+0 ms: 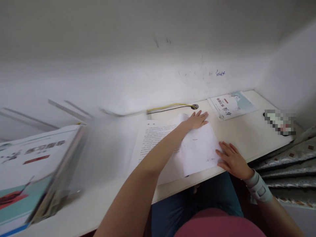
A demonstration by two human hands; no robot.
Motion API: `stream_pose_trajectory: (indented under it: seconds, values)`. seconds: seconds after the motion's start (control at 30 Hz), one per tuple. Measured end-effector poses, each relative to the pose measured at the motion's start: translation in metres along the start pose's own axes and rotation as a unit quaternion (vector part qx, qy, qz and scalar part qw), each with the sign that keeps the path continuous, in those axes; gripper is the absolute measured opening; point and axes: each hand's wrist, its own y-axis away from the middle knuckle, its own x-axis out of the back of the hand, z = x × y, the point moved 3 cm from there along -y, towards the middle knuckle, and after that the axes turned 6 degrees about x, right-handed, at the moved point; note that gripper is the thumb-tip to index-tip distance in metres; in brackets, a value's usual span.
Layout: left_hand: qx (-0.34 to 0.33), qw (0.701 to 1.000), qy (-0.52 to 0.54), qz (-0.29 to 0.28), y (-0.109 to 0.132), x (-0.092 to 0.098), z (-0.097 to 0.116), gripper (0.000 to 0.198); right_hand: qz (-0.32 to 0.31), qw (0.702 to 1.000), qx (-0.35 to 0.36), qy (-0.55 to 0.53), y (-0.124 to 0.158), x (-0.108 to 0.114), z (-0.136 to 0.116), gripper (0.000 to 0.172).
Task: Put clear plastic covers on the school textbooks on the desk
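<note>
An open booklet [199, 151] of white pages lies on the desk in front of me. Dense printed text covers its left page, while the right page is mostly white with a few small marks. My left arm reaches across the pages, hiding part of them. With fingers spread, my left hand [197, 120] lies flat on the top of the right page. My right hand [233, 161] is at that page's right edge, fingers apart and fingertips touching the paper; a grey band [259, 187] wraps its wrist.
A stack of workbooks [37, 164] stands at the left, blurred. One thin workbook [232, 104] lies at the back right, near a pixelated phone-like object [280, 123]. Yellow and black cables [170, 107] enter a desk hole [195, 106]. Patterned fabric [288, 164] hangs at the right.
</note>
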Motion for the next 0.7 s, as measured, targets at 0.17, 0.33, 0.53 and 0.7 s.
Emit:
stream_pose_trajectory:
  seconds: [0.17, 0.33, 0.53, 0.7]
  values:
    - [0.029, 1.0, -0.002, -0.001, 0.004, 0.002, 0.002, 0.067, -0.001, 1.0, 0.001, 0.006, -0.001, 0.001, 0.0, 0.045]
    - [0.01, 1.0, -0.007, -0.024, 0.02, 0.011, 0.018, 0.064, -0.002, 1.0, -0.002, -0.003, 0.0, 0.001, -0.003, 0.044]
    - [-0.037, 0.997, -0.033, -0.053, 0.103, -0.002, 0.06, 0.089, -0.01, 1.0, -0.012, -0.02, -0.004, 0.008, 0.022, 0.049]
    - [-0.001, 0.998, -0.044, -0.054, 0.134, -0.021, 0.073, 0.092, -0.048, 0.991, -0.108, 0.056, -0.013, 0.005, 0.06, 0.059]
